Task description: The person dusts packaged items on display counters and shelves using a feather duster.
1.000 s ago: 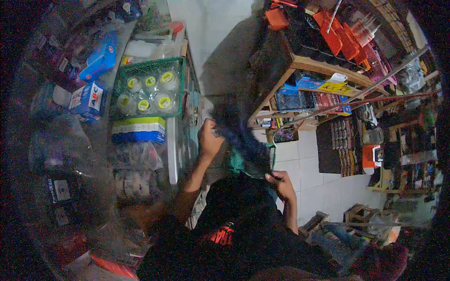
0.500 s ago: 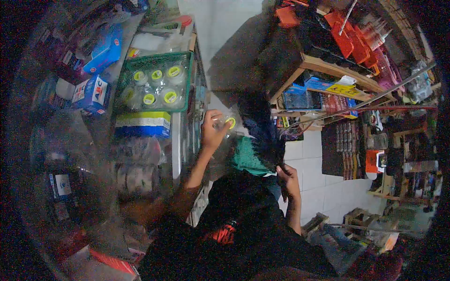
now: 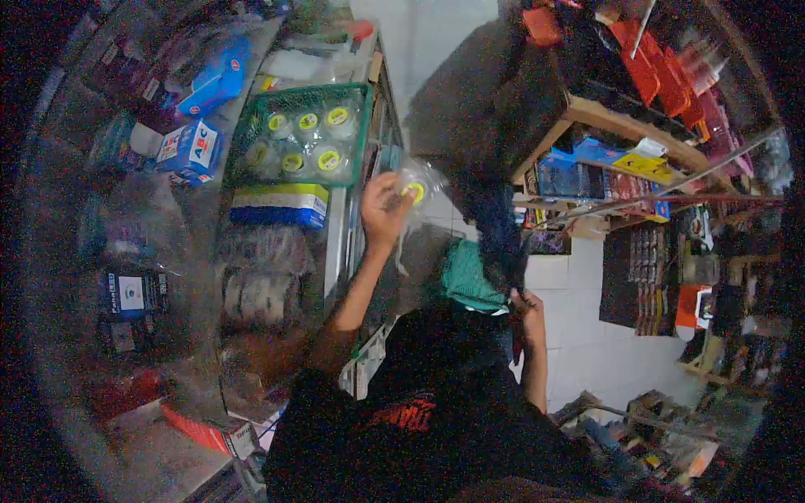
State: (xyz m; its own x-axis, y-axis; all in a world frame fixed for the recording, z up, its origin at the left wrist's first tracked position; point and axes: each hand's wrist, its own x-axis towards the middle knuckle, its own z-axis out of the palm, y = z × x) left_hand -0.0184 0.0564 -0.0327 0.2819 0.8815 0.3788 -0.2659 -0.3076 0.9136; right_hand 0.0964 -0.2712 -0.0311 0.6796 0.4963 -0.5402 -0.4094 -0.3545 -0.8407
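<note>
My left hand point(image 3: 384, 210) is closed around a clear plastic piece with a round yellow label point(image 3: 413, 193). A thin pale strip hangs below it. To the left, a green basket point(image 3: 366, 142) holds several clear rolls point(image 3: 309, 122) with matching yellow labels. My right hand point(image 3: 528, 313) is lower, in front of my body, with its fingers curled at the edge of a dark bag-like thing point(image 3: 501, 239); what exactly they grip is hard to make out. Next to that hand is a green mesh item point(image 3: 471, 277) with a white edge.
A yellow, white and blue box point(image 3: 280, 206) is below the basket, and a blue ABC box point(image 3: 191, 149) stands farther left. Wooden shelving point(image 3: 637, 134) with packaged goods and orange trays point(image 3: 662, 71) is at the right. White floor tiles point(image 3: 579, 289) show beneath it.
The view has shifted, so the surroundings sit farther right. My left hand is nearer the basket's side, with more clear plastic and a hanging strip showing. My right hand keeps its place by the dark thing.
</note>
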